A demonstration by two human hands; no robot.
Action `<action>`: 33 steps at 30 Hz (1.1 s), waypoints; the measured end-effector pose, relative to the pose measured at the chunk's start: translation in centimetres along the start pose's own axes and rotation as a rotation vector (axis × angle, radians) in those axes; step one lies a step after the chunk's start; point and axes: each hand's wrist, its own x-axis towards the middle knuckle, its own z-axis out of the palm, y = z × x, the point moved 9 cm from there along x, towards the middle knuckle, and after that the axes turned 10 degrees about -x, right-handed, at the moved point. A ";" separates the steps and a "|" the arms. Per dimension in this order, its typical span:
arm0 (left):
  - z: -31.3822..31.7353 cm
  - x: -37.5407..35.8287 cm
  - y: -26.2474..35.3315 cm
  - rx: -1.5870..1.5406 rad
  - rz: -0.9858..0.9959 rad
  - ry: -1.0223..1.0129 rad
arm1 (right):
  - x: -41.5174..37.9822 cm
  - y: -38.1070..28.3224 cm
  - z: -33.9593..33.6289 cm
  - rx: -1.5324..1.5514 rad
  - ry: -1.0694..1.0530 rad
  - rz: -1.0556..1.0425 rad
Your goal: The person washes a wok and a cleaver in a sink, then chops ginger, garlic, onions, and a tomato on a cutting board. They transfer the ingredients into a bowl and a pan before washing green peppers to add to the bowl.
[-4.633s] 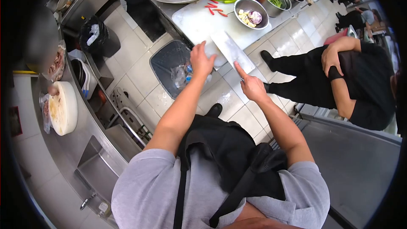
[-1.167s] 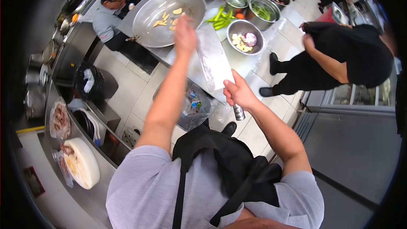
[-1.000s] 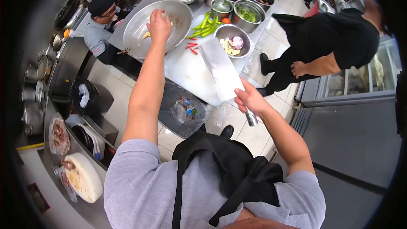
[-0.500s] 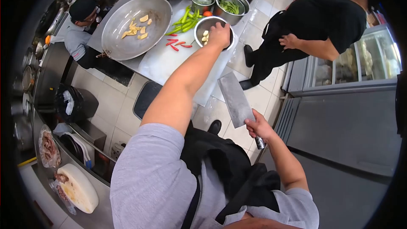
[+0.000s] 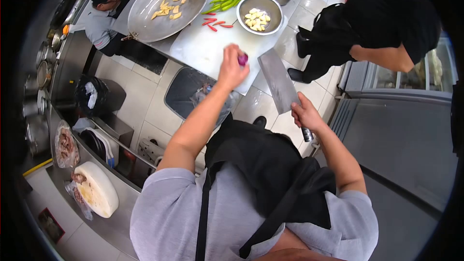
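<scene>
My left hand (image 5: 233, 69) is closed around a small purple shallot (image 5: 242, 59), just above the near part of the white cutting board (image 5: 200, 50). My right hand (image 5: 308, 112) grips the handle of a cleaver (image 5: 279, 81), its broad blade held up beside the board's right edge. A metal bowl (image 5: 276, 15) of peeled garlic cloves (image 5: 256, 20) stands on the board's far end. Red chilies (image 5: 212, 23) lie left of the bowl, with long green peppers (image 5: 225, 1) behind them.
A large metal pan (image 5: 145, 12) with pale slices (image 5: 169, 7) stands at the table's left. Beneath the near edge is a grey bin (image 5: 176, 99). One person (image 5: 104, 19) is at the left; another in black (image 5: 372, 24) stands at the right by a fridge (image 5: 401, 135).
My left hand has left the metal bowl, come back toward me, and now has a shallot in it. The garlic in the bowl is uncovered. The cleaver stays in my right hand.
</scene>
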 end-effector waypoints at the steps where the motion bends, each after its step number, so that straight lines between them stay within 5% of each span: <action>1: 0.5 -2.2 -0.2 -0.014 0.023 -0.034 | 0.5 -0.4 0.0 -0.077 0.016 -0.032; 3: 0.4 -4.0 0.4 0.030 0.029 -0.086 | 1.0 -1.6 -0.2 -0.238 0.036 -0.021; 5: 0.1 -4.9 1.2 0.065 0.030 -0.133 | 0.0 -6.4 0.0 -0.911 0.245 -0.445; 6: -1.0 -4.5 2.5 0.092 0.068 -0.114 | -0.1 -7.3 0.3 -0.960 0.209 -0.317; 12: -2.6 -5.0 1.6 0.064 0.078 -0.031 | -1.0 -10.1 2.6 -1.226 0.113 -0.294; 23: -2.5 -5.9 0.3 0.032 0.050 0.088 | 1.9 -8.0 4.6 -1.263 0.008 -0.241; 31: -1.7 -4.9 1.3 0.112 -0.030 0.140 | 10.8 -7.0 5.4 -1.185 0.087 -0.496; 33: -1.5 -4.6 0.9 0.144 -0.087 0.192 | 14.7 -7.1 2.5 -0.796 -0.194 -0.296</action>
